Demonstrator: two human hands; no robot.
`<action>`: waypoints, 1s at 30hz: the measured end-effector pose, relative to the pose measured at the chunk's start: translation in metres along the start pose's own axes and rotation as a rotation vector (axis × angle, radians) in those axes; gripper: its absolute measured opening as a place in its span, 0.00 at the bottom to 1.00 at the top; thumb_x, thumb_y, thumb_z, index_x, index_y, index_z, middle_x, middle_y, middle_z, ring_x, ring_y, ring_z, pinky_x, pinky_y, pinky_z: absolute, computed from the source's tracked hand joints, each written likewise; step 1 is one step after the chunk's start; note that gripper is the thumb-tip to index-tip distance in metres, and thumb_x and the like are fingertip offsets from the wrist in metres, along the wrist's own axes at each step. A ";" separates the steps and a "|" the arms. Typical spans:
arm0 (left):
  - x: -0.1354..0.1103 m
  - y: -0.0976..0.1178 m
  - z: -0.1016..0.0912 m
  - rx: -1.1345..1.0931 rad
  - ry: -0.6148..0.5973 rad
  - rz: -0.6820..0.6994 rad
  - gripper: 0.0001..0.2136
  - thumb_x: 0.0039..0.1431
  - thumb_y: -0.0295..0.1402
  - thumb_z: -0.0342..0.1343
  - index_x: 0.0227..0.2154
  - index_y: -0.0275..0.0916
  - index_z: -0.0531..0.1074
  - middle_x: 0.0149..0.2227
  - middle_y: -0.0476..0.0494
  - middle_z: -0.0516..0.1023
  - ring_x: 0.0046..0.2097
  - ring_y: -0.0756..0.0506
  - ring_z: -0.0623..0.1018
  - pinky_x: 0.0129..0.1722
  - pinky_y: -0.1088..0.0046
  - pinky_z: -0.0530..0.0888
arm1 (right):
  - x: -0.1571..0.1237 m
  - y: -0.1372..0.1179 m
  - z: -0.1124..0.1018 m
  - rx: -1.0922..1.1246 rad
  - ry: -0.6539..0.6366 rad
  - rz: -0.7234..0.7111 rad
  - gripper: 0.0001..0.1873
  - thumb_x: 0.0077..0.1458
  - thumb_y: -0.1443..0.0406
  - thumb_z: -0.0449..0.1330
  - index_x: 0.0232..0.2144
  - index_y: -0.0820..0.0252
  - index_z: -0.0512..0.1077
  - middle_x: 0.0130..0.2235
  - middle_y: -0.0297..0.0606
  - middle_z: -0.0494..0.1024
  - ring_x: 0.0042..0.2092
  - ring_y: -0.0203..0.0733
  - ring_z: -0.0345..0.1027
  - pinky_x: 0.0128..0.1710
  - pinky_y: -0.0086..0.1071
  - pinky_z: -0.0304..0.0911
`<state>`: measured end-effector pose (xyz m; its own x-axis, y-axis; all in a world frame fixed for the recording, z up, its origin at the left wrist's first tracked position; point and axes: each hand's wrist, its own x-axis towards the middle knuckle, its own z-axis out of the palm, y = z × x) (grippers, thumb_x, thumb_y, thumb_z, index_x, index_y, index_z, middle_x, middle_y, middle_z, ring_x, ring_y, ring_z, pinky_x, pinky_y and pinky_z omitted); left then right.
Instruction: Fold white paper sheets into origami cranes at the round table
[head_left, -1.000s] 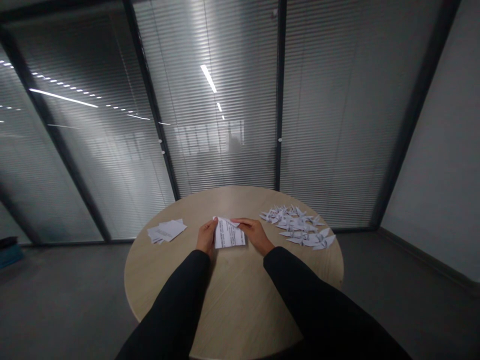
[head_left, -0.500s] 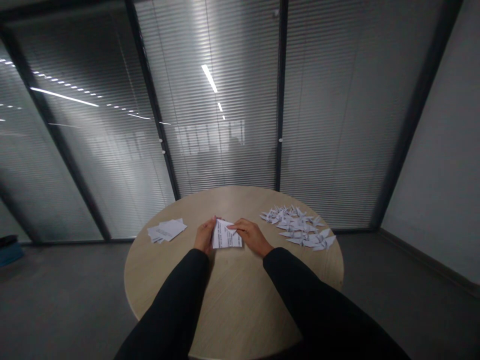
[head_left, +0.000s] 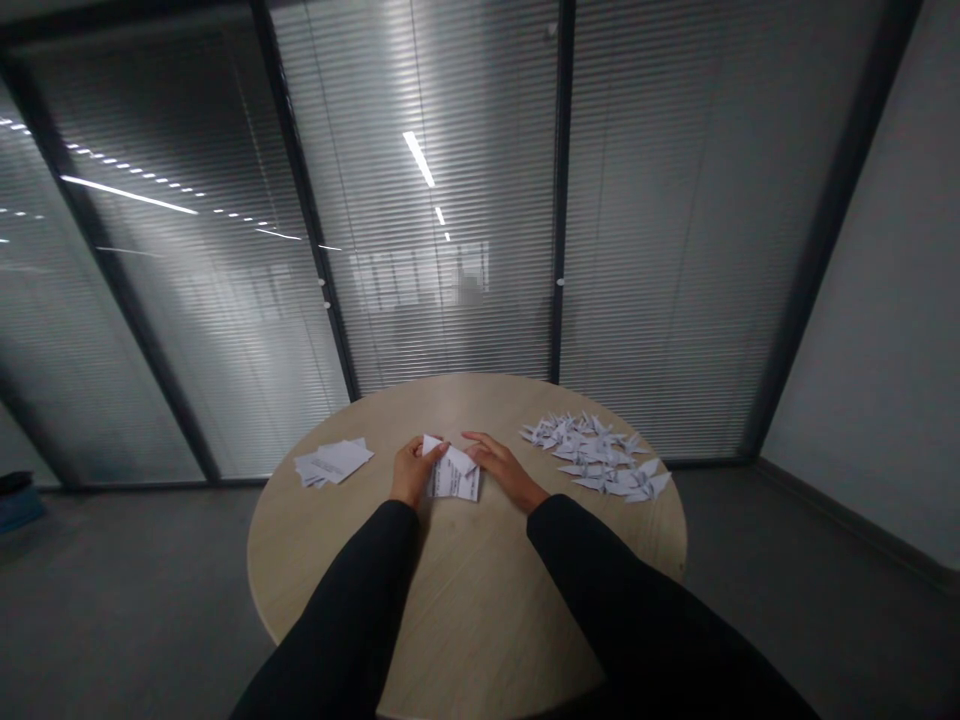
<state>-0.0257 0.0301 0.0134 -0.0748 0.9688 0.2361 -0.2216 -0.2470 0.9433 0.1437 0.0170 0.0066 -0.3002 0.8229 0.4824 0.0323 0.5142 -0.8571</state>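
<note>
A folded sheet of paper (head_left: 455, 484) with printed lines is held above the middle of the round table, a plain white flap folded over its upper part. My left hand (head_left: 413, 472) pinches its left side, the thumb lying on the flap. At the sheet's right edge is my right hand (head_left: 504, 473), its fingers stretched out and apart; whether a fingertip touches the paper I cannot tell. Folded paper cranes (head_left: 600, 452) lie in a heap to the right of my right hand. Left of my left hand rests a loose pile of paper sheets (head_left: 339, 461).
The round wooden table (head_left: 465, 600) stands before a glass partition with blinds (head_left: 457, 330). A grey wall (head_left: 885, 350) rises on the right. On the floor at far left sits a blue object with a dark top (head_left: 21, 502).
The right fingers have come off the paper's upper face and spread at its right side. The white flap now covers more of the printed sheet, and my left thumb has moved onto it.
</note>
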 end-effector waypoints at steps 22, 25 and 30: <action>-0.008 0.008 0.007 0.072 -0.066 -0.008 0.23 0.32 0.36 0.68 0.35 0.30 0.75 0.24 0.41 0.77 0.23 0.48 0.74 0.22 0.76 0.67 | 0.003 0.018 -0.003 -0.106 -0.030 0.137 0.20 0.44 0.53 0.61 0.22 0.67 0.73 0.21 0.34 0.72 0.24 0.34 0.62 0.23 0.26 0.55; -0.007 0.007 0.007 0.070 -0.066 -0.008 0.24 0.32 0.37 0.68 0.36 0.30 0.75 0.24 0.40 0.77 0.23 0.48 0.74 0.22 0.76 0.67 | 0.004 0.021 -0.004 -0.110 -0.013 0.150 0.18 0.43 0.54 0.62 0.22 0.66 0.74 0.21 0.34 0.73 0.24 0.34 0.63 0.23 0.25 0.55; -0.007 0.006 0.006 0.074 -0.080 -0.006 0.25 0.32 0.38 0.68 0.36 0.30 0.75 0.24 0.41 0.77 0.23 0.48 0.74 0.22 0.76 0.67 | 0.004 0.022 -0.003 -0.114 0.003 0.158 0.17 0.41 0.55 0.63 0.22 0.66 0.74 0.21 0.33 0.72 0.23 0.33 0.63 0.22 0.25 0.55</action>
<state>-0.0205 0.0220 0.0184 0.0046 0.9695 0.2451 -0.1496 -0.2417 0.9587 0.1464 0.0325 -0.0093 -0.2799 0.8961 0.3445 0.1860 0.4027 -0.8962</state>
